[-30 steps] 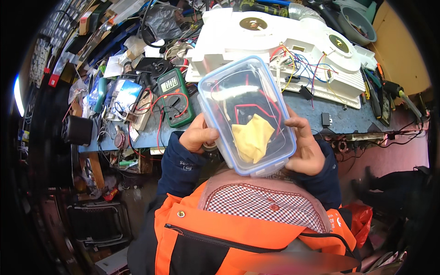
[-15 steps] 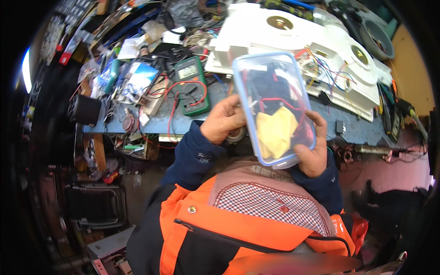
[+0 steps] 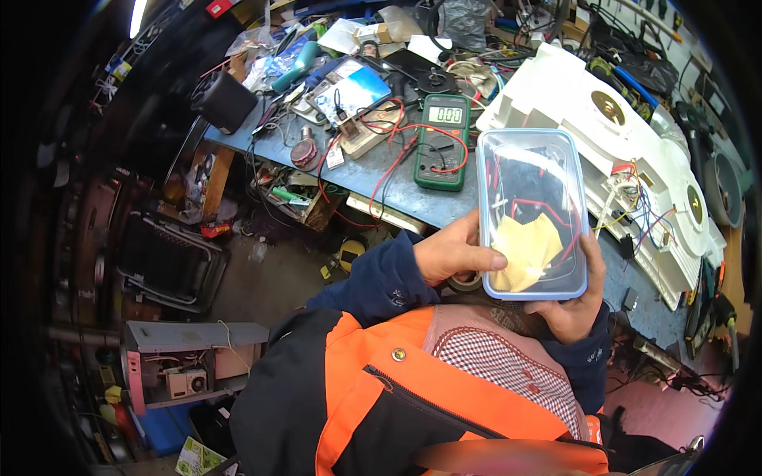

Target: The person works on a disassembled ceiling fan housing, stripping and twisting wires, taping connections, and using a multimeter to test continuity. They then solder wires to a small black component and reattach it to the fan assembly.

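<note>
A clear plastic food container [image 3: 533,296] with a pale blue rim is held between my two hands above the bench's front edge. A folded yellow cloth [image 3: 526,252] and a red-and-black cable [image 3: 548,205] show through its clear plastic. My left hand [image 3: 456,255] grips the lower left side, its thumb lying over the top face. From the lower right, my right hand [image 3: 578,305] supports the box, its fingers along the right edge and the rest partly hidden underneath. Just left of the box lies a green multimeter [image 3: 441,147] with red and black leads.
A large white plastic housing [image 3: 548,91] with loose coloured wires occupies the bench's right side. Clutter, bags and a blue-white packet [image 3: 352,94] crowd the back left. A dark box [image 3: 224,103] sits at the left corner. An opened metal case [image 3: 194,361] stands low at left.
The view has swung, so the bench now appears tilted. The container looks straighter, and my left hand has come from beside its edge to lay the thumb over its face.
</note>
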A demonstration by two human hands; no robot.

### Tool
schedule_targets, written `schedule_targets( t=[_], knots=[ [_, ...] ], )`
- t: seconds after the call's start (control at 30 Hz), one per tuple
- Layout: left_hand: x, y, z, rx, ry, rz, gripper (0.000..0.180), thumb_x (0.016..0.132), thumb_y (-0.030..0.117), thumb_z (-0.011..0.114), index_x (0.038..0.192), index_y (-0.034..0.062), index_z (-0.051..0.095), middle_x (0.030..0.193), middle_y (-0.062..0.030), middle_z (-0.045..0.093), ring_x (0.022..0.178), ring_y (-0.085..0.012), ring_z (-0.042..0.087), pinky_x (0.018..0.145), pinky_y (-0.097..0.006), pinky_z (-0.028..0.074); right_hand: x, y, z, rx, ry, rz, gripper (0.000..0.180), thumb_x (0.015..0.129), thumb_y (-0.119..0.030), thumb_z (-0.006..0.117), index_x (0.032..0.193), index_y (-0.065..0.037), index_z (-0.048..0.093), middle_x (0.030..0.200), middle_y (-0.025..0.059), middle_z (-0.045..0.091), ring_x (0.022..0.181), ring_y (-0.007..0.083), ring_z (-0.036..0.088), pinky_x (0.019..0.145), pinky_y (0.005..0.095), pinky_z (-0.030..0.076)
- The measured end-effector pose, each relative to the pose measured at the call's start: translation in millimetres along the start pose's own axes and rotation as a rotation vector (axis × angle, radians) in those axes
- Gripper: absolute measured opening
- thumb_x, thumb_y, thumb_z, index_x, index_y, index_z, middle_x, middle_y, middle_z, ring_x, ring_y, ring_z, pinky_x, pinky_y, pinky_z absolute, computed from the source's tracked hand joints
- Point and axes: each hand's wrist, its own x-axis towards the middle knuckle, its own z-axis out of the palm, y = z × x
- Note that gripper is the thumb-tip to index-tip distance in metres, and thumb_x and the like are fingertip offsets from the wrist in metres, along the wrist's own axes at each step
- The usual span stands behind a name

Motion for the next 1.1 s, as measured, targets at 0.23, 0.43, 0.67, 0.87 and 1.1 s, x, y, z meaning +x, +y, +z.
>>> schedule_targets(
  t=[0.23, 0.43, 0.67, 0.87, 1.1],
  knots=[
    [-27, 41, -35, -0.038, 0.392, 0.392, 0.075, 0.101, 0.052, 0.068, 0.158, 0.0069, 0.049, 0.141, -0.0112, 0.069, 0.115, -0.0227, 0.072, 0.088, -0.035, 0.058, 24, -13, 18, -0.12, -0.031, -0.002, 0.083, 0.089, -0.017, 0.092, 0.157, -0.002, 0.048, 0.161, 0.0257, 0.047, 0.118, 0.0278, 0.072, 0.092, 0.0359, 0.062],
    [18, 197, -163, 0.076, 0.781, 0.341, 0.063, 0.099, 0.067, 0.067, 0.125, 0.0096, 0.066, 0.088, -0.0064, 0.064, 0.053, -0.0124, 0.042, 0.046, -0.025, 0.032, 11, -2, 18, -0.292, -0.078, 0.159, 0.022, 0.093, -0.002, 0.081, 0.113, 0.004, 0.076, 0.094, 0.0163, 0.075, 0.079, 0.025, 0.075, 0.069, 0.0337, 0.057],
    [83, 342, -374, 0.067, 0.935, 0.417, 0.052, 0.102, 0.05, 0.066, 0.132, 0.0072, 0.068, 0.11, -0.0115, 0.073, 0.095, -0.0296, 0.064, 0.078, -0.045, 0.056, 10, 33, 20, -0.411, 0.014, -0.077, 0.018, 0.09, -0.007, 0.08, 0.106, -0.001, 0.075, 0.09, 0.016, 0.071, 0.079, 0.0368, 0.071, 0.07, 0.0438, 0.056],
    [153, 350, -415, 0.103, 1.047, 0.452, 0.034, 0.106, 0.041, 0.065, 0.112, 0.0074, 0.066, 0.097, -0.0074, 0.072, 0.084, -0.0265, 0.062, 0.08, -0.043, 0.054, 0, 43, 14, -0.405, 0.114, -0.082, 0.015, 0.09, -0.007, 0.073, 0.105, -0.004, 0.073, 0.091, 0.0153, 0.068, 0.084, 0.0403, 0.069, 0.072, 0.0485, 0.056],
    [28, 476, -440, 0.191, 0.88, 0.348, 0.029, 0.105, 0.031, 0.071, 0.096, 0.0048, 0.065, 0.093, -0.0054, 0.072, 0.069, -0.0137, 0.051, 0.063, -0.028, 0.043, 2, 42, 21, -0.321, 0.066, -0.16, 0.015, 0.09, -0.006, 0.072, 0.104, -0.005, 0.071, 0.091, 0.0147, 0.067, 0.082, 0.0404, 0.068, 0.07, 0.0487, 0.055]
  ],
)
